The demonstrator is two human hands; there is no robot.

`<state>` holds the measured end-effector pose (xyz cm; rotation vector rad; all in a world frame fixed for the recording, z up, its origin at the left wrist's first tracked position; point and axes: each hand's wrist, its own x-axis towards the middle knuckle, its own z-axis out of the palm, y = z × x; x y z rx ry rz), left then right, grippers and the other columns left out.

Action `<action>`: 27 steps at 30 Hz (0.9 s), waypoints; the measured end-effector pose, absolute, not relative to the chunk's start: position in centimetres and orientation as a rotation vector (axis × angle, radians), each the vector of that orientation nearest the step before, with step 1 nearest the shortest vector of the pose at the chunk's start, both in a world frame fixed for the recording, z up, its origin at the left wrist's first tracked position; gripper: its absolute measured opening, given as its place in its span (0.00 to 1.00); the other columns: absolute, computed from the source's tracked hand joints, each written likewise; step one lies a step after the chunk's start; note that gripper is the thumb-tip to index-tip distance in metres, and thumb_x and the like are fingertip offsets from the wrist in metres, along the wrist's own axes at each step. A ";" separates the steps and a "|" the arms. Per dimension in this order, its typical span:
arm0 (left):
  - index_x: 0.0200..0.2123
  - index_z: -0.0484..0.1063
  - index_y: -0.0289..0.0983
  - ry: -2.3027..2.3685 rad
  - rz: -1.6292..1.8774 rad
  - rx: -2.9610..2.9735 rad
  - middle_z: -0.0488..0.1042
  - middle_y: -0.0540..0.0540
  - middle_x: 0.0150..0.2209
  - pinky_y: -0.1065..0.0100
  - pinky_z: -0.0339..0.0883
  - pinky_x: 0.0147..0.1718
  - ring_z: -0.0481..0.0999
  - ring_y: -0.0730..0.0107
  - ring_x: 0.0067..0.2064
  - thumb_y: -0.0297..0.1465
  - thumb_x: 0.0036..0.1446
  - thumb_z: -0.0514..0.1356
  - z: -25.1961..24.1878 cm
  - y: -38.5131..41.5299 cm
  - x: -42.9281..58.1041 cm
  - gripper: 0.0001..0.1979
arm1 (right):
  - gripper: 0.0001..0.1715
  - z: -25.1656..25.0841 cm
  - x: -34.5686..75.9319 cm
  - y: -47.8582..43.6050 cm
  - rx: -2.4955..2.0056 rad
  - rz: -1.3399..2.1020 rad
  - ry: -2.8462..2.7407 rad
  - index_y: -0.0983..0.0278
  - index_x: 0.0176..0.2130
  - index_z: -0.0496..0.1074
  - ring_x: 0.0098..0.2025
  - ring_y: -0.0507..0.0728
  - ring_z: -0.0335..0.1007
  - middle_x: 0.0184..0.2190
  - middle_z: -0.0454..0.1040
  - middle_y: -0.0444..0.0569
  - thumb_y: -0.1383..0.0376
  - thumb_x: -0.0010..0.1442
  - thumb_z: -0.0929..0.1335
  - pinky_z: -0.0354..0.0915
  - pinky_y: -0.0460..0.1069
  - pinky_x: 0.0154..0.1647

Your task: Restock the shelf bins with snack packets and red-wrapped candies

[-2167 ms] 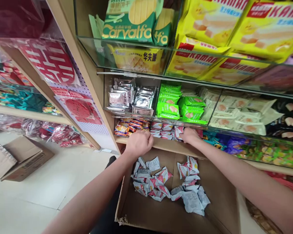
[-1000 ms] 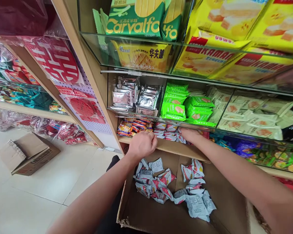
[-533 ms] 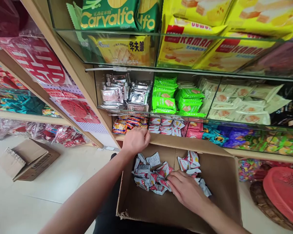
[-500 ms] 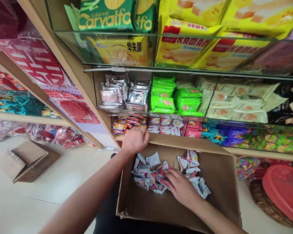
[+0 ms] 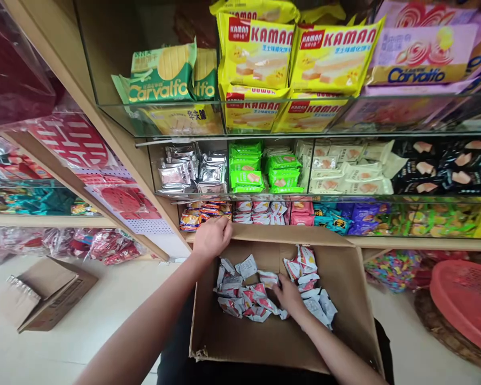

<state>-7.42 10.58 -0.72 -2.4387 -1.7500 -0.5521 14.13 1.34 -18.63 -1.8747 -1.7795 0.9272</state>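
A cardboard box [image 5: 361, 289] sits tilted against the shelf front, with small white, red and yellow snack packets [image 5: 256, 293] loose on its bottom. My left hand [image 5: 213, 238] is closed over the box's upper left edge, beside the lowest shelf. Inside the box, my right hand [image 5: 291, 297] has its fingertips pinched on a single snack packet [image 5: 268, 278], raised slightly off the left heap. More packets [image 5: 320, 307] lie to the right of that hand. On the lowest shelf, just past the box flap, are matching white-and-red packets [image 5: 260, 213].
Glass-fronted shelves [image 5: 272, 136] hold bagged wafers above and small wrapped snacks below. Orange packets [image 5: 200, 214] lie by my left hand. An opened carton [image 5: 52, 294] stands on the floor at left; a red plastic basket [image 5: 465, 299] is at right.
The view has tilted up and shifted right. My right hand has drawn back from the left heap with one packet in its fingers. My left hand stays on the box edge.
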 end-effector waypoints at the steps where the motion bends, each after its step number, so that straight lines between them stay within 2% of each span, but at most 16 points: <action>1: 0.35 0.68 0.37 -1.693 -0.698 -2.488 0.72 0.45 0.33 0.67 0.60 0.38 0.69 0.67 0.38 0.32 0.56 0.46 -0.7 10.1 -7.4 0.12 | 0.13 -17.4 14.2 1.0 -1.801 0.960 -1.650 0.66 0.37 0.65 0.39 0.59 0.67 0.34 0.71 0.53 0.61 0.54 0.60 0.60 0.51 0.40; 4: 0.43 0.63 0.37 -1.566 -1.247 -2.651 0.69 0.44 0.41 0.66 0.59 0.44 0.67 0.69 0.43 0.29 0.54 0.50 -1.1 7.0 -6.0 0.13 | 0.20 -13.0 13.9 -0.6 -1.499 1.144 -1.133 0.63 0.41 0.59 0.34 0.57 0.68 0.34 0.71 0.49 0.56 0.51 0.64 0.63 0.50 0.35; 7: 0.50 0.54 0.37 -1.859 -1.752 -2.840 0.67 0.42 0.43 0.68 0.63 0.39 0.68 0.69 0.42 0.33 0.53 0.53 -2.0 2.5 -3.1 0.21 | 0.26 -8.7 12.8 -2.3 -1.291 1.257 -0.737 0.62 0.44 0.56 0.27 0.54 0.67 0.30 0.71 0.45 0.56 0.48 0.67 0.64 0.48 0.27; 8: 0.49 0.54 0.37 -2.005 -1.855 -2.918 0.67 0.42 0.42 0.69 0.65 0.35 0.69 0.70 0.39 0.35 0.52 0.54 -2.3 1.1 -2.1 0.21 | 0.26 -7.6 12.3 -2.7 -1.246 1.265 -0.678 0.62 0.43 0.57 0.26 0.53 0.67 0.28 0.71 0.44 0.56 0.48 0.67 0.64 0.47 0.26; 10: 0.40 0.60 0.35 -2.318 -2.089 -2.927 0.70 0.47 0.31 0.72 0.64 0.26 0.69 0.74 0.28 0.38 0.53 0.52 -2.7 -0.7 -0.6 0.14 | 0.23 -6.0 11.7 -3.3 -1.191 1.246 -0.641 0.62 0.42 0.59 0.27 0.53 0.66 0.28 0.70 0.44 0.57 0.48 0.67 0.63 0.46 0.27; 13: 0.28 0.61 0.35 -2.608 -2.281 -2.728 0.64 0.54 0.18 0.76 0.59 0.18 0.62 0.80 0.19 0.41 0.52 0.53 -2.9 -1.4 0.2 0.14 | 0.18 -5.0 11.3 -3.4 -1.221 1.191 -0.689 0.63 0.38 0.63 0.27 0.52 0.65 0.27 0.71 0.45 0.55 0.50 0.66 0.62 0.45 0.25; 16: 0.23 0.60 0.35 -2.667 -2.386 -2.596 0.63 0.55 0.16 0.77 0.56 0.17 0.61 0.81 0.17 0.41 0.49 0.56 -2.6 -1.0 -0.3 0.15 | 0.19 -5.1 11.3 -3.0 -1.253 1.172 -0.662 0.64 0.34 0.66 0.25 0.52 0.65 0.26 0.71 0.46 0.51 0.53 0.61 0.60 0.45 0.23; 21: 0.21 0.58 0.35 -2.693 -2.811 -2.292 0.62 0.56 0.15 0.78 0.55 0.16 0.60 0.82 0.16 0.39 0.50 0.56 -2.2 -1.1 -0.3 0.15 | 0.22 -6.1 10.6 -2.4 -1.266 1.129 -0.548 0.65 0.31 0.67 0.23 0.52 0.64 0.23 0.71 0.45 0.50 0.54 0.60 0.60 0.45 0.22; 24: 0.27 0.62 0.36 -2.667 -3.008 -2.128 0.67 0.54 0.21 0.78 0.59 0.21 0.65 0.81 0.21 0.38 0.49 0.57 -2.5 -1.6 0.6 0.11 | 0.23 -6.4 9.9 -2.2 -1.253 1.091 -0.455 0.65 0.33 0.68 0.25 0.53 0.66 0.25 0.72 0.46 0.49 0.53 0.60 0.61 0.46 0.23; 25: 0.32 0.64 0.37 -2.624 -3.026 -2.201 0.71 0.52 0.26 0.76 0.62 0.26 0.68 0.79 0.26 0.37 0.48 0.58 -2.7 -1.9 1.0 0.11 | 0.24 -6.4 9.8 -2.2 -1.250 1.084 -0.427 0.65 0.34 0.68 0.27 0.53 0.67 0.27 0.73 0.47 0.49 0.53 0.60 0.62 0.46 0.25; 27: 0.40 0.64 0.38 -2.495 -2.987 -2.464 0.72 0.46 0.38 0.71 0.64 0.37 0.70 0.71 0.38 0.35 0.45 0.61 -3.3 -2.3 1.5 0.18 | 0.24 -6.5 9.7 -2.4 -1.253 1.087 -0.408 0.66 0.35 0.69 0.31 0.55 0.68 0.30 0.73 0.48 0.49 0.53 0.60 0.63 0.47 0.28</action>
